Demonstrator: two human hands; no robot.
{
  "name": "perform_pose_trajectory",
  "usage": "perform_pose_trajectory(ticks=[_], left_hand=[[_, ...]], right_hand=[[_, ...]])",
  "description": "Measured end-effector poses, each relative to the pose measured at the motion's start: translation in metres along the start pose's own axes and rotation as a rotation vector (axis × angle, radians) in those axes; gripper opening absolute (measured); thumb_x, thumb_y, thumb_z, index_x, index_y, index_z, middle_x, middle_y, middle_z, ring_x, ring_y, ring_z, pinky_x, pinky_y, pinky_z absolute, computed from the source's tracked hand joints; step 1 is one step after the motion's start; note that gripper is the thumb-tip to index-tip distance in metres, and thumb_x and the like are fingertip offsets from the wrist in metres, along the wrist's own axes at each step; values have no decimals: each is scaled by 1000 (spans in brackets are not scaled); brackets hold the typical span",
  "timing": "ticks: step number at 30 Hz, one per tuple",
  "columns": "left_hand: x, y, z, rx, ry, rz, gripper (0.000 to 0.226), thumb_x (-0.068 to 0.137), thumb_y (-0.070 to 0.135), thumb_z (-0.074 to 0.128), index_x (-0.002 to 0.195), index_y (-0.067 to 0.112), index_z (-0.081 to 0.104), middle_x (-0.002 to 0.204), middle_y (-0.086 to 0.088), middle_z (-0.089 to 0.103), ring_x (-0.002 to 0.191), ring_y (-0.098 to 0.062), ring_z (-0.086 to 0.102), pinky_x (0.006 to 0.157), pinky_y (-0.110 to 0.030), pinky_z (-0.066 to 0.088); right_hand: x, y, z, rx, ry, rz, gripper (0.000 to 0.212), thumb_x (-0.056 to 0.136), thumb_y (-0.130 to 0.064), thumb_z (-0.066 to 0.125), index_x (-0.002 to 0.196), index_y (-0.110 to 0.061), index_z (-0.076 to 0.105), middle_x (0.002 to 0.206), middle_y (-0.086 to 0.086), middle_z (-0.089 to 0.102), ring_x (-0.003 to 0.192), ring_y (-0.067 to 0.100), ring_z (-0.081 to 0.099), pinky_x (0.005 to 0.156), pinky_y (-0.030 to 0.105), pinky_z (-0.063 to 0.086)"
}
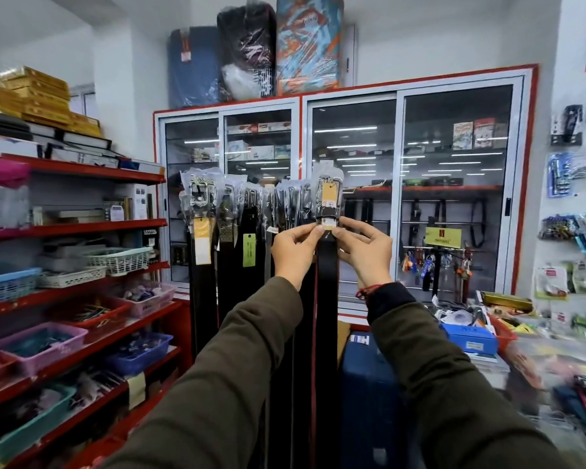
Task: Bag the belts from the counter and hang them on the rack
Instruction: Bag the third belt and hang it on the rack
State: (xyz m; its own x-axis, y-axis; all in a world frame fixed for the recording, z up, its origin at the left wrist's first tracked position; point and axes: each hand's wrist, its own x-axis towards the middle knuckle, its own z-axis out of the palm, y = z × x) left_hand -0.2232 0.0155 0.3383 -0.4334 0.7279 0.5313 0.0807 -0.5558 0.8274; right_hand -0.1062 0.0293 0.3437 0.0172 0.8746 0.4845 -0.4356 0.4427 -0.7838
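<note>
Belt (327,286) below the fingertips (318,230): smooth dark leather-like strap with a faint sheen. Bag (329,184) above the fingertips: clear glossy plastic film, wrinkled, catching highlights. Buckle (331,189) inside the film: bright polished metal. Tag (328,195) on the buckle: matt yellowish paper. Label (329,226) between the fingertips of the left hand (293,250) and the right hand (366,252): matt paper or card. Sleeves (251,367) below the hands: matt olive woven cloth, soft-looking. Cord (367,291) at the right wrist: red thread. Cabinet (454,198) beyond the fingers: glossy glass panes in metal frames.
</note>
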Motion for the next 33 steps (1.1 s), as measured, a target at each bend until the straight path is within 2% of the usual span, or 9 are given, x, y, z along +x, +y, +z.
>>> perform_pose_trajectory(ticks=[5, 10, 16, 21, 24, 26, 29, 31, 33], left_hand=[[0, -3, 6, -9, -2, -24, 33, 92, 18, 72, 121, 2, 72, 115, -17, 76, 110, -29, 72, 90, -48, 62], [1, -5, 11, -55, 17, -27, 33, 92, 16, 72, 121, 0, 71, 111, -16, 76, 98, -23, 72, 79, -37, 63], [5, -11, 12, -91, 58, -36, 30, 89, 15, 76, 114, -1, 75, 101, -17, 78, 86, -20, 73, 57, -20, 61], [9, -15, 7, -51, 69, -26, 30, 86, 19, 79, 111, 3, 77, 93, -10, 78, 88, -23, 75, 56, -20, 61], [11, -17, 1, 176, 80, 87, 33, 87, 26, 77, 116, 9, 76, 93, -4, 77, 85, -13, 72, 68, -28, 65], [11, -18, -5, 371, 83, 222, 36, 92, 24, 71, 126, 13, 70, 103, 1, 73, 91, -11, 69, 89, -34, 61], [13, -26, -15, 592, -8, 432, 62, 96, 19, 63, 153, 21, 39, 144, -4, 46, 128, -15, 52, 113, -27, 42], [18, -30, -24, 758, -91, 591, 75, 97, 17, 60, 160, 26, 21, 163, -3, 22, 150, -19, 30, 119, -28, 28], [26, -33, -33, 955, -152, 736, 82, 96, 18, 59, 163, 24, 11, 171, 0, 3, 159, -23, 10, 122, -30, 23]], right_hand=[[8, 5, -5, -76, 28, -2, 32, 84, -2, 72, 116, -4, 71, 104, 23, 75, 102, 32, 73, 88, 46, 60], [17, 6, -7, -93, 20, -8, 30, 83, -3, 74, 113, -5, 73, 101, 20, 76, 94, 28, 75, 72, 33, 62], [27, 12, -8, -102, 0, 1, 26, 85, -5, 73, 111, -3, 74, 83, 10, 74, 64, 8, 70, 57, 21, 55], [26, 16, -8, -109, -31, -5, 27, 87, -5, 71, 114, -1, 71, 93, 15, 75, 75, 15, 72, 59, 22, 58], [23, 23, -9, -295, -43, -144, 31, 90, -6, 66, 121, -5, 67, 110, 15, 73, 87, 17, 73, 69, 25, 62], [19, 30, -12, -576, -43, -335, 41, 94, -12, 59, 135, -14, 58, 131, 7, 63, 107, 18, 68, 91, 31, 58], [16, 42, -19, -887, -142, -582, 56, 101, -19, 46, 154, -23, 31, 160, -2, 28, 146, 16, 34, 120, 30, 28], [20, 50, -23, -1072, -219, -686, 61, 103, -25, 42, 158, -25, 17, 167, -7, 10, 155, 17, 8, 125, 34, 14], [27, 56, -25, -1156, -281, -733, 63, 104, -29, 40, 159, -25, 11, 168, -8, 2, 156, 17, -4, 127, 38, 10]])
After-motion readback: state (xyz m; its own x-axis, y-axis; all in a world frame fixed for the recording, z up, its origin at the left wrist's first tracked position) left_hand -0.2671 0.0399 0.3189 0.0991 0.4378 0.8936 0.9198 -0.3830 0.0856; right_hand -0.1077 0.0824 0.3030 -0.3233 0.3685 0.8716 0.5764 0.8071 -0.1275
